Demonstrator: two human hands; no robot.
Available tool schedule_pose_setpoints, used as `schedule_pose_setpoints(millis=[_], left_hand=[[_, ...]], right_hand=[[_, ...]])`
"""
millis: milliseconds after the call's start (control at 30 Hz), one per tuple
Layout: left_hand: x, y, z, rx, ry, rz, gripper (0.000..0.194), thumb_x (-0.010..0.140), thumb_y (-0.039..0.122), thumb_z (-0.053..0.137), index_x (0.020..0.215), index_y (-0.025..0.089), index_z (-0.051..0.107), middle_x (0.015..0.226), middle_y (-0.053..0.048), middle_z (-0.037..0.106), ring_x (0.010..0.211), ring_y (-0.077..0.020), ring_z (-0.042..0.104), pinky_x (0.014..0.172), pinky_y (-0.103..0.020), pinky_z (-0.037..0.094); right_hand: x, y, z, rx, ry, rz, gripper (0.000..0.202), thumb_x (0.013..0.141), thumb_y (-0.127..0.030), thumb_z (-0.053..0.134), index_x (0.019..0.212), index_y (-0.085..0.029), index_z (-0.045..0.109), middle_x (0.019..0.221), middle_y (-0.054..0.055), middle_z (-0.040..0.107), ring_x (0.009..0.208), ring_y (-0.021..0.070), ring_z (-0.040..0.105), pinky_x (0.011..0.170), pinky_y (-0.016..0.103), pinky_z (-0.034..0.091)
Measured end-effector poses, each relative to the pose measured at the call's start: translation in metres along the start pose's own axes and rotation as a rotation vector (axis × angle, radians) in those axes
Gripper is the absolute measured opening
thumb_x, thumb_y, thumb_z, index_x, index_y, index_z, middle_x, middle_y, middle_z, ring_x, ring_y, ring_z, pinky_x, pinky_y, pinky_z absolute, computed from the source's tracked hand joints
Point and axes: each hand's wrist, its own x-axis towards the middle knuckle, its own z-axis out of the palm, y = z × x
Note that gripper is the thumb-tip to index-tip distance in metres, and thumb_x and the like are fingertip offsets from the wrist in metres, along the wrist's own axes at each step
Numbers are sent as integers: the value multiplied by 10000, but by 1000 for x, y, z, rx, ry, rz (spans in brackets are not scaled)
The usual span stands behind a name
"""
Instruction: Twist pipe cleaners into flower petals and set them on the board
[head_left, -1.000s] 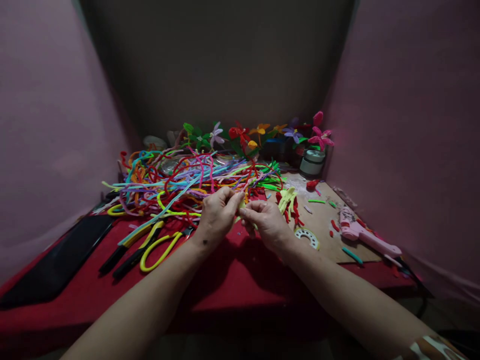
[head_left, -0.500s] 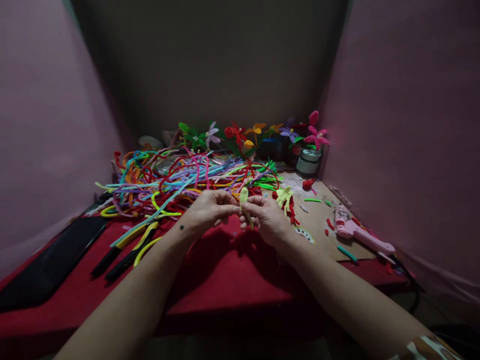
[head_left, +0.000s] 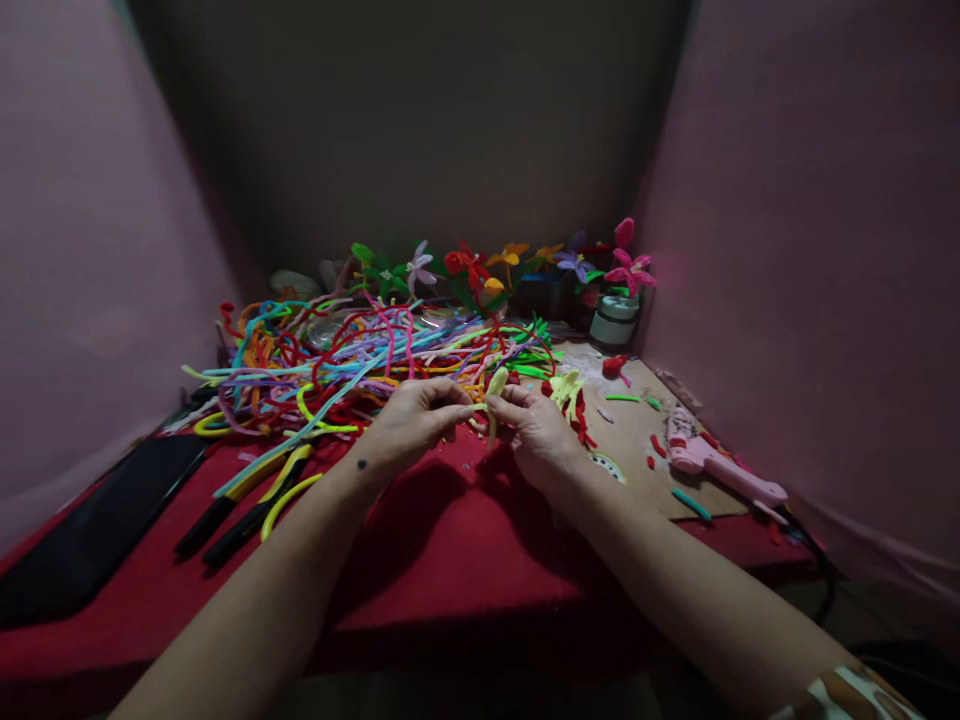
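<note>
Between my hands is a pale yellow pipe-cleaner petal [head_left: 498, 382], its rounded loop pointing up and a thin tail hanging below. My right hand [head_left: 541, 428] pinches it near its base. Thumb and forefinger of my left hand [head_left: 417, 418] pinch a short pale yellow end that sticks out to the left of the petal. Just right of my fingers lies a bunch of similar pale yellow petals [head_left: 568, 390], with red pieces beside it. A big tangle of coloured pipe cleaners [head_left: 360, 345] spreads behind my left hand.
Yellow-and-black pliers [head_left: 244, 500] and a black flat object [head_left: 105, 530] lie at left. On the cardboard [head_left: 630, 440] at right are a pink glue-gun-like tool [head_left: 727, 475] and coloured scraps. Pipe-cleaner flowers [head_left: 469, 265] and a lidded jar [head_left: 615, 320] stand at the back.
The petal has tilted to the right in my right fingers. A short yellow end now stretches sideways to my left fingertips, and the lower tail hangs straighter. The view has shifted slightly.
</note>
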Motion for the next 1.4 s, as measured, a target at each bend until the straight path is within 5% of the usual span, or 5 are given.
schedule_pose_setpoints(millis=[300,667,800,1167,1400], left_hand=[[-3,-2,8,473,154,399,182,802,235,460,653,167,539,643,-15,533,608,-116,459,602,-236,347],[2,-4,8,-576,245,-106,259,702,378,619,763,134,559,630,18,537,421,-31,388,400,-164,268],[3,-5,16,-436,52,-157,277,656,358,669,773,120,589,579,37,499,406,-20,317,397,-171,212],[1,-3,20,40,92,119,187,750,301,532,654,148,578,553,31,482,519,-82,408,504,-202,323],[0,-3,25,-148,-2,6,179,741,309,537,661,150,535,482,65,402,396,-46,324,401,-181,271]], right_hand=[[3,4,-1,-123,82,-54,213,548,-304,687,562,-146,545,487,-41,480,464,68,374,478,222,279],[-1,-5,0,61,31,-85,206,560,-241,706,621,-150,532,527,-50,484,461,59,394,458,209,288],[-1,-2,0,53,24,-96,191,570,-243,698,616,-143,542,517,-42,486,468,63,400,463,210,292],[2,4,-4,-275,64,-181,161,632,-295,622,629,-150,553,548,-33,505,508,83,392,510,231,302],[1,2,-4,-232,75,-164,161,627,-294,606,636,-162,515,529,-50,467,474,77,366,481,232,276]])
